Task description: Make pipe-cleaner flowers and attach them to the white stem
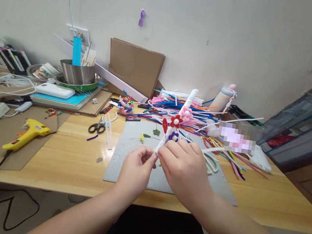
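Both hands are together over a grey cutting mat point(129, 168), closed around the lower end of a white pipe-cleaner-wrapped stick point(189, 98) that tilts up to the right. Pink point(186, 114), red point(176, 121) and purple point(173, 136) pipe-cleaner flowers sit along it, with a red leaf-like piece point(164, 125) at its left side. My left hand point(137, 167) pinches the stick's bottom. My right hand point(184, 163) is curled just above, a white strand point(213, 149) sticking out to its right. Its fingertips are partly hidden. Small green point(156, 132) and yellow point(142, 137) pieces lie on the mat.
A yellow glue gun point(27, 135) lies at left, its cord hanging off the table. Scissors point(97, 126) and clear glue sticks point(109, 133) lie left of the mat. A heap of coloured pipe cleaners point(164, 104) spreads behind. Cardboard point(134, 67) leans on the wall near a metal bowl point(77, 73).
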{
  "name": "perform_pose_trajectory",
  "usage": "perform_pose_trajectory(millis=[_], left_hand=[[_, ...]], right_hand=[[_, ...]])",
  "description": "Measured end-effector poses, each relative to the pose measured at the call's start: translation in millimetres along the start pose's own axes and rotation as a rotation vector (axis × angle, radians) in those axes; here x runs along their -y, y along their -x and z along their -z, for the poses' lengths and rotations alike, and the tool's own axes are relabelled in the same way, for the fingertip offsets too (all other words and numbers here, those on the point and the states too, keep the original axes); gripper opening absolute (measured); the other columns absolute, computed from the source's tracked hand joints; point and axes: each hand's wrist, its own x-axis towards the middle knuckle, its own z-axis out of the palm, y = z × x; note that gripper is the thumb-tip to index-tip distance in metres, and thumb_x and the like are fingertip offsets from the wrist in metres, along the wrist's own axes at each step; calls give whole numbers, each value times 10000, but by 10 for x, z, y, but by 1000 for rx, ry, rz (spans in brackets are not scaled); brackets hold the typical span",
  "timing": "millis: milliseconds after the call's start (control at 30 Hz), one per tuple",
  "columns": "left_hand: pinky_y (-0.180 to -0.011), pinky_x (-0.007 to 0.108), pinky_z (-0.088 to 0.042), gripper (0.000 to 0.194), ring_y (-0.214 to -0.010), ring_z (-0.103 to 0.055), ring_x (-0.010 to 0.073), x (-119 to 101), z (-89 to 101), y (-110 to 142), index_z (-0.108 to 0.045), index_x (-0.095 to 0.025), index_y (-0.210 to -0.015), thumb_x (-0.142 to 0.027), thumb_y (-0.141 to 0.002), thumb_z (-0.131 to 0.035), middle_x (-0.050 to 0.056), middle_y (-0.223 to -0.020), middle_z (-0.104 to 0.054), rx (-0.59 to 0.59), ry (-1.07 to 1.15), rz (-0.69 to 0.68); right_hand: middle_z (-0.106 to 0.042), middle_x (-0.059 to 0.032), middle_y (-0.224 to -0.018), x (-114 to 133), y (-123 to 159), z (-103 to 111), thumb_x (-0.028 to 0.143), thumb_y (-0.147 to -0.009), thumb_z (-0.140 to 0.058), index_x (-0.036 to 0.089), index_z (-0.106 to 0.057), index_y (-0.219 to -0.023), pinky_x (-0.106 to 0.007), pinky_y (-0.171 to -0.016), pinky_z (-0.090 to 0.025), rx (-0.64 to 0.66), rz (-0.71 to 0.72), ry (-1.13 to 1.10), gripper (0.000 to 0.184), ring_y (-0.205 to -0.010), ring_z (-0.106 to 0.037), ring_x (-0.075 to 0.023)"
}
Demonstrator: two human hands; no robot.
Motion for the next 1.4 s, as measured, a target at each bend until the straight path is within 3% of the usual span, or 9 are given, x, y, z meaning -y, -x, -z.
perform_pose_trajectory(millis=[133, 233, 400, 500, 700, 967, 1167, 1267, 1400], left_hand=[[-548, 251, -376, 118, -552, -484, 124, 45, 62, -36, -570, -163, -727, -257, -775, -518, -4, -588, -524, -40, -185, -73], [-593, 273, -382, 121, -625, -503, 149, -10, 135, -36, -563, -175, -682, -198, -780, -496, 18, -648, -547, -40, -427, -244], [-661, 301, -399, 195, -743, -532, 181, -179, 200, 31, -565, -181, -700, -110, -798, -412, 61, -760, -575, 132, -684, -478], [-652, 299, -409, 218, -752, -540, 181, -240, 229, 86, -590, -192, -761, -91, -799, -400, 68, -794, -589, 274, -719, -530], [-641, 290, -424, 215, -742, -546, 167, -276, 243, 194, -610, -197, -798, -117, -820, -411, 68, -810, -602, 394, -613, -563], [-641, 289, -460, 243, -723, -573, 163, -390, 198, 272, -652, -220, -795, -131, -820, -427, 70, -792, -627, 570, -372, -534], [-645, 292, -429, 121, -693, -556, 161, -350, 236, 181, -632, -204, -692, -196, -776, -546, 49, -732, -610, 354, -240, -448], [-611, 271, -405, 115, -655, -520, 147, -274, 212, 127, -585, -181, -644, -216, -752, -566, 35, -693, -567, 217, -120, -345], [-564, 235, -378, 120, -591, -492, 121, -195, 175, 54, -550, -167, -648, -239, -743, -562, 2, -610, -529, 79, 1, -217]], right_hand=[[-548, -39, -709, 2, 55, 56, 139, -823, -479, 185, -558, -707, -335, -623, -210, 31, 43, 25, 148, -698, -401, -185], [-544, -45, -697, -23, 70, 247, 117, -820, -460, 180, -572, -717, -334, -612, -219, 82, 134, 54, 165, -676, -406, -183], [-520, -30, -627, -198, -159, 647, 88, -809, -442, 191, -563, -620, -325, -571, -208, 138, 562, 1, 247, -607, -387, -157], [-551, -2, -627, -405, -420, 756, 126, -809, -498, 214, -592, -617, -305, -572, -248, 318, 723, -142, 231, -594, -414, -136], [-637, 31, -702, -675, -702, 783, 213, -821, -536, 260, -686, -748, -247, -537, -328, 699, 543, -423, 173, -582, -510, -95], [-677, 46, -704, -684, -572, 595, 256, -810, -548, 276, -707, -764, -223, -589, -403, 607, 367, -733, 166, -634, -594, -94], [-694, 10, -727, -700, -188, 230, 248, -799, -556, 202, -704, -822, -201, -595, -454, 530, 17, -821, 156, -645, -612, -99], [-663, 26, -647, -576, 26, 97, 280, -836, -481, 158, -693, -798, -189, -524, -439, 415, -67, -808, 247, -552, -559, -82], [-697, -20, -798, -362, 222, -54, 248, -879, -434, 177, -669, -948, -235, -623, -480, 267, -132, -771, 255, -690, -618, -120]])
